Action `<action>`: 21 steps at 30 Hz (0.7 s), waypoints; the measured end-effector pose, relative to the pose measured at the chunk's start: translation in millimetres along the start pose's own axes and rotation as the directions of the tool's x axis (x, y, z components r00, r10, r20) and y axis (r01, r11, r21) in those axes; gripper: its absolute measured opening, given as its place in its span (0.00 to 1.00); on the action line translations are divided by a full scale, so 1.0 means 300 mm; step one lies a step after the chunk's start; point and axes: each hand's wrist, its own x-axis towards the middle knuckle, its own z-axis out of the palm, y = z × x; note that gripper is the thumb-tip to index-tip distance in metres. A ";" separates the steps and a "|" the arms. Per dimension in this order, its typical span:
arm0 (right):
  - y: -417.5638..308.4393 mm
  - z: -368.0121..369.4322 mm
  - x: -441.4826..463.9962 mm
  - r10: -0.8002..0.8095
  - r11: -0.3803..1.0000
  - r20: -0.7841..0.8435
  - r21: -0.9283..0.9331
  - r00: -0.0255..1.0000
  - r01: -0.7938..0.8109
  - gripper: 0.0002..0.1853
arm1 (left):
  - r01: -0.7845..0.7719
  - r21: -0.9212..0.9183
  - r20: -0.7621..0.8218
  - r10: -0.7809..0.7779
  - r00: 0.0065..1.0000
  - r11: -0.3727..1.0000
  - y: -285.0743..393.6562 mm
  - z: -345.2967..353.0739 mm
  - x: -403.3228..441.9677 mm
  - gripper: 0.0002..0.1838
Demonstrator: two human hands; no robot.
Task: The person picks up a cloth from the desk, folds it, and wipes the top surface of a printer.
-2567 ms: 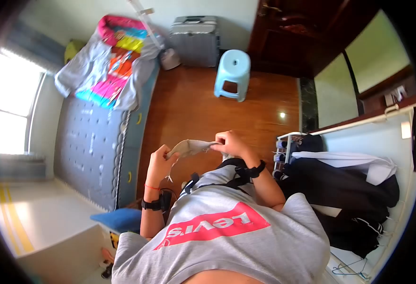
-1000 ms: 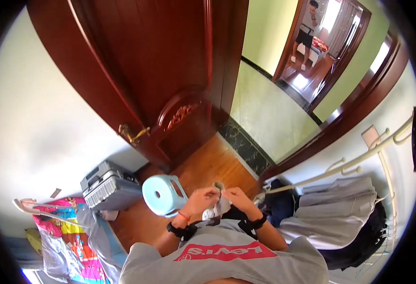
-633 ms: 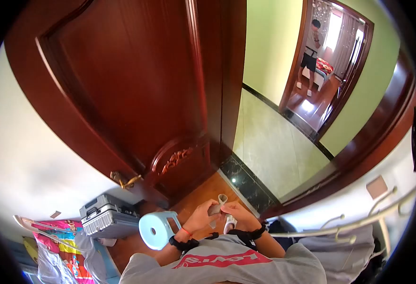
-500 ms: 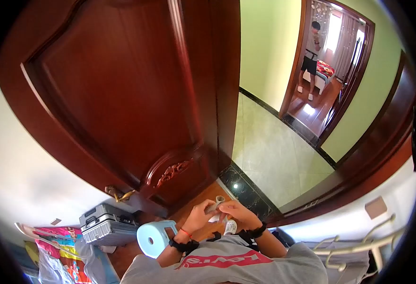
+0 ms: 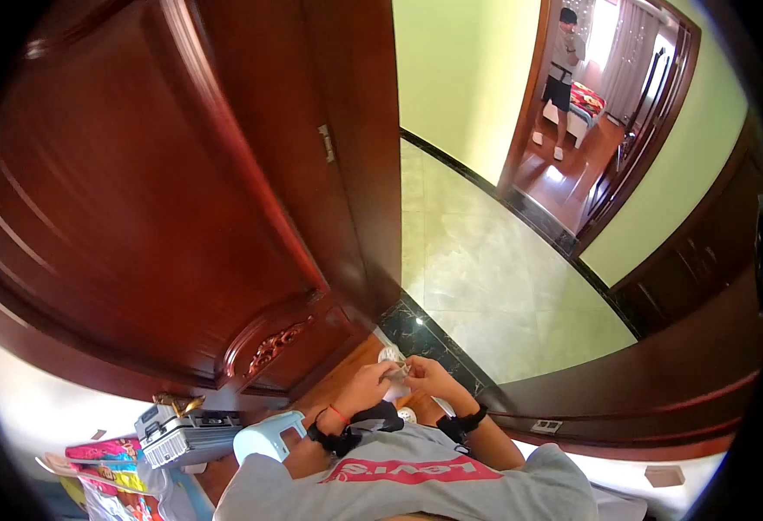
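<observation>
My left hand [image 5: 368,388] and my right hand [image 5: 429,380] are close together in front of my body. Both have their fingers closed on a small beige-grey thing [image 5: 398,372], mostly covered by the fingers, so its kind is not clear. A white clog with holes [image 5: 390,354] shows just beyond the hands, and the other white clog [image 5: 407,414] is below them. Left of my left forearm stands a light blue plastic stool [image 5: 264,437].
A large dark red wooden door [image 5: 138,217] stands at the left, beside a silver suitcase [image 5: 190,438]. Past the black stone threshold [image 5: 438,334] lies a tiled hallway floor [image 5: 494,269]. Another person [image 5: 560,82] stands in the far room, near a bed [image 5: 585,108].
My view has turned and moved forward a little, so the door and hallway appear shifted left. The hands have shifted their fingers on the beige thing. The far person has changed pose.
</observation>
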 end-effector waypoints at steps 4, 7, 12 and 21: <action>-0.047 -0.155 0.120 -0.013 0.996 -0.127 -0.093 0.992 0.001 0.10 | -0.009 -0.005 0.087 0.009 0.996 1.000 0.000 -0.059 0.259 0.14; -0.103 -0.295 0.250 0.030 0.998 -0.179 -0.056 0.983 -0.041 0.11 | -0.054 -0.031 0.045 0.056 0.997 0.998 -0.025 -0.102 0.479 0.14; -0.285 -0.496 0.478 -0.193 0.970 -0.264 -0.198 0.945 0.143 0.07 | -0.183 0.005 -0.102 0.183 0.978 0.983 0.025 -0.230 0.805 0.12; -0.421 -0.707 0.751 -0.172 0.937 -0.272 0.252 0.947 0.242 0.11 | -0.174 -0.074 -0.048 0.171 0.984 0.982 0.024 -0.329 1.190 0.18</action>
